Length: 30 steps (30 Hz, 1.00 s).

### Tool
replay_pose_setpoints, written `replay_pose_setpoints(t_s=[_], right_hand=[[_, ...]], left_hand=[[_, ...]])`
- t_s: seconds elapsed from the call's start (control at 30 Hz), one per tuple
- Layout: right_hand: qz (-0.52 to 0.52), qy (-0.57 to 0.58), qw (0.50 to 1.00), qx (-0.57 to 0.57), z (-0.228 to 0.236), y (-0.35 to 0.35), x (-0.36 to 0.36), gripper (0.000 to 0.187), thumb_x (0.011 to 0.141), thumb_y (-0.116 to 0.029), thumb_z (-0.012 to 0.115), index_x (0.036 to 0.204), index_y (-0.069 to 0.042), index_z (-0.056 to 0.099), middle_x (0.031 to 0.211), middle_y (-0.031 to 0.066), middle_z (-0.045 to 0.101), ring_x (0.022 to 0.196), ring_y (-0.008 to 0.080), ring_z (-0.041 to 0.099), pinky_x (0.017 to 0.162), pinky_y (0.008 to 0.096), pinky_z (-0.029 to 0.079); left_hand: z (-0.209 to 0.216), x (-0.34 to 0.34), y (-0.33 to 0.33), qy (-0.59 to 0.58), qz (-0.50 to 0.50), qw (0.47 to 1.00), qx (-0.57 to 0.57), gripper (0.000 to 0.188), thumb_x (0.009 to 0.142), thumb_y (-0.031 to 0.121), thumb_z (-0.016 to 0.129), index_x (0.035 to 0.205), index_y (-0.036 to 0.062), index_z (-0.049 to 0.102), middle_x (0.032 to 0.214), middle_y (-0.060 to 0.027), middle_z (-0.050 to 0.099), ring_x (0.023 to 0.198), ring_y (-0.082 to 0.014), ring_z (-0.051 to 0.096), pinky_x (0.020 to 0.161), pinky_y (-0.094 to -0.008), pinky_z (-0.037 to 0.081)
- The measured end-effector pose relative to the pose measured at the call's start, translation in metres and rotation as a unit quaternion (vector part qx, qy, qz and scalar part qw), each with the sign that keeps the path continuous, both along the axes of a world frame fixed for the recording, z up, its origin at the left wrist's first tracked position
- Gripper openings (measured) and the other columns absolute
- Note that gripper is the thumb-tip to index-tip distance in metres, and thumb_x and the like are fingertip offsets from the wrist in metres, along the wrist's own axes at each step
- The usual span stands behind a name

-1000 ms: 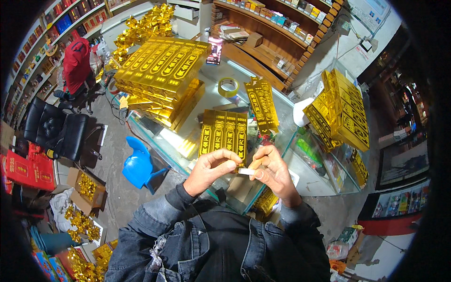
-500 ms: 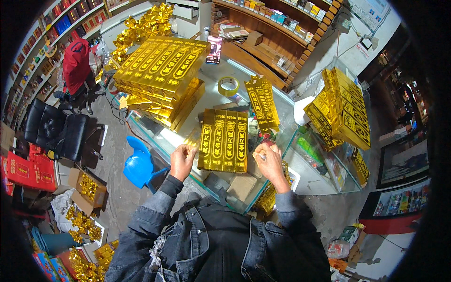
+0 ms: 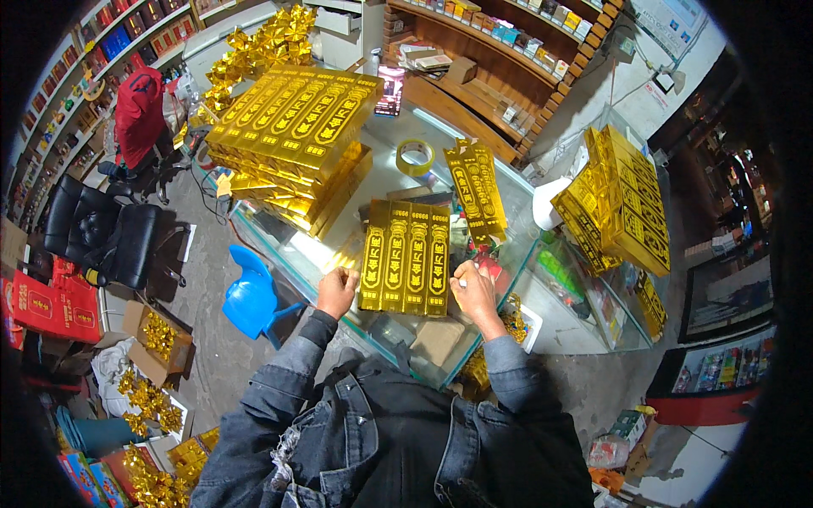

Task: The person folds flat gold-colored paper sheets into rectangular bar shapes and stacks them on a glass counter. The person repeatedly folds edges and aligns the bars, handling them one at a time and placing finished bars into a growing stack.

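Observation:
A gold foil sheet of long printed bars (image 3: 405, 258) lies on the glass counter (image 3: 373, 334) in front of me. My left hand (image 3: 338, 293), curled closed, is beside its lower left edge. My right hand (image 3: 474, 292) is pinched closed by its right edge, with a small pale spot at the fingertips. What either hand grips, if anything, I cannot make out. Beyond the sheet to the right lies a narrower gold foil piece (image 3: 477, 190). A roll of clear yellowish tape (image 3: 415, 157) rests farther back on the glass.
A tall stack of gold foil packs (image 3: 292, 118) covers the counter's left part. More gold packs (image 3: 622, 199) stand at the right. A lit phone (image 3: 389, 91) leans at the back. A blue plastic chair (image 3: 254, 292) and a black office chair (image 3: 97, 229) stand at the left.
My right hand has moved slightly left and its fingers are more tightly closed. My left hand has shifted slightly down and right, its fingers curled in. The gold sheet has shifted slightly.

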State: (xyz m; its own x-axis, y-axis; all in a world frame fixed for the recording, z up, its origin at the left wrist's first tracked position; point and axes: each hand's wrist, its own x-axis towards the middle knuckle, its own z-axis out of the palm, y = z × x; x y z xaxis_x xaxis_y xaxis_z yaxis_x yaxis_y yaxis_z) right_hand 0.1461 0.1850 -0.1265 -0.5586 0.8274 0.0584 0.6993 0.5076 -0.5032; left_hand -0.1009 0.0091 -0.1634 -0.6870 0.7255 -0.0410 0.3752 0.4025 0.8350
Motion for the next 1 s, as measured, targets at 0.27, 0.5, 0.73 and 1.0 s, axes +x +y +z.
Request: replay_pose_setpoints(t_s=[0.27, 0.5, 0.73, 1.0], right_hand=[[0.009, 0.005, 1.0, -0.019, -0.003, -0.001, -0.007, 0.022, 0.081, -0.015, 0.071, 0.098, -0.011, 0.056, 0.091, 0.0087, 0.066, 0.095, 0.0327, 0.059, 0.086, 0.0447, 0.044], [0.008, 0.003, 1.0, -0.03, -0.008, 0.003, -0.005, 0.023, 0.082, -0.021, 0.072, 0.098, -0.012, 0.058, 0.091, 0.0098, 0.066, 0.095, 0.0321, 0.059, 0.086, 0.0469, 0.042], [0.044, -0.016, 0.997, 0.053, 0.027, 0.002, -0.005, 0.021, 0.086, -0.022, 0.068, 0.102, -0.01, 0.063, 0.106, 0.0122, 0.063, 0.104, 0.0336, 0.054, 0.089, 0.0462, 0.043], [0.119, 0.049, 0.983, 0.13, 0.031, 0.059, -0.123, 0.038, 0.096, -0.022, 0.056, 0.131, -0.009, 0.057, 0.133, 0.0094, 0.058, 0.13, 0.0301, 0.045, 0.108, 0.0552, 0.034]], left_hand=[[-0.018, 0.005, 0.004, 0.028, 0.0, 1.0, -0.007, 0.024, 0.093, 0.021, 0.063, 0.086, -0.0018, 0.062, 0.075, -0.0161, 0.067, 0.069, -0.029, 0.067, 0.067, -0.0393, 0.052], [0.007, 0.01, -0.006, -0.07, -0.043, 0.995, 0.048, 0.041, 0.096, 0.023, 0.061, 0.129, 0.0006, 0.05, 0.119, -0.0253, 0.061, 0.109, -0.0365, 0.061, 0.091, -0.042, 0.049], [0.053, 0.022, -0.032, 0.289, -0.295, 0.91, 0.035, 0.062, 0.09, 0.043, 0.066, 0.143, 0.0144, 0.049, 0.147, -0.0141, 0.046, 0.131, -0.0403, 0.043, 0.111, -0.0467, 0.038], [0.042, 0.019, -0.024, 0.326, -0.325, 0.887, 0.042, 0.053, 0.085, 0.028, 0.072, 0.135, 0.0168, 0.058, 0.14, -0.0098, 0.053, 0.124, -0.0374, 0.05, 0.108, -0.0461, 0.041]])
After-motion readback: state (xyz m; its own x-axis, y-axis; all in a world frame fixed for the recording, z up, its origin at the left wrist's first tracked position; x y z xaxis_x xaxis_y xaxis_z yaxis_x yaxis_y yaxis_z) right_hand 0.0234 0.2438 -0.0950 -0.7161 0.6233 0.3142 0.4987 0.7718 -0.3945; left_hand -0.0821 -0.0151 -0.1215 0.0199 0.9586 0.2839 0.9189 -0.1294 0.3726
